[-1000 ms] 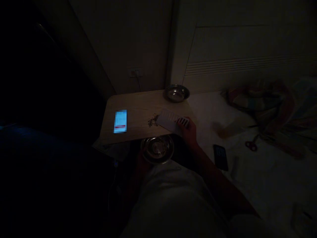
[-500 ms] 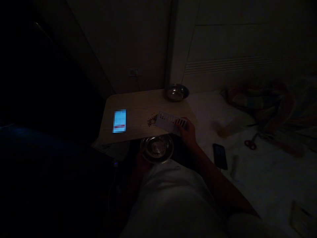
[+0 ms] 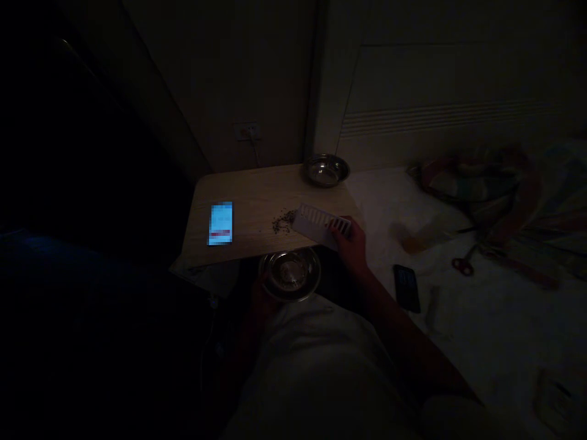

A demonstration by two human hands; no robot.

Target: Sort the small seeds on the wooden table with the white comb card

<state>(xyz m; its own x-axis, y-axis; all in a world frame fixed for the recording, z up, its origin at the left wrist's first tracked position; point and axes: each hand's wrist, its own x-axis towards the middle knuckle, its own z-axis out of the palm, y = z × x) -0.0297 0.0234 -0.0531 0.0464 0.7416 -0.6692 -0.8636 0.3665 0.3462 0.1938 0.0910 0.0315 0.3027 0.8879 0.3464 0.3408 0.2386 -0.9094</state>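
Note:
The room is very dark. My right hand (image 3: 352, 243) is closed on a white slotted plastic piece (image 3: 318, 220) that rests on the wooden table (image 3: 247, 201), its far end beside a small heap of dark bits (image 3: 282, 222). My left hand (image 3: 257, 297) holds a steel bowl (image 3: 288, 274) from below, just under the table's near edge; its fingers are mostly hidden in shadow.
A lit phone (image 3: 221, 223) lies on the table's left part. A second steel bowl (image 3: 326, 169) stands at the back corner. On the white bed lie a dark phone (image 3: 407, 287), red-handled scissors (image 3: 461, 263) and a bundled cloth (image 3: 481, 183).
The white piece has shifted slightly over the table beside the dark bits, first lifting a little, then settling. The bowl and left hand stay in place.

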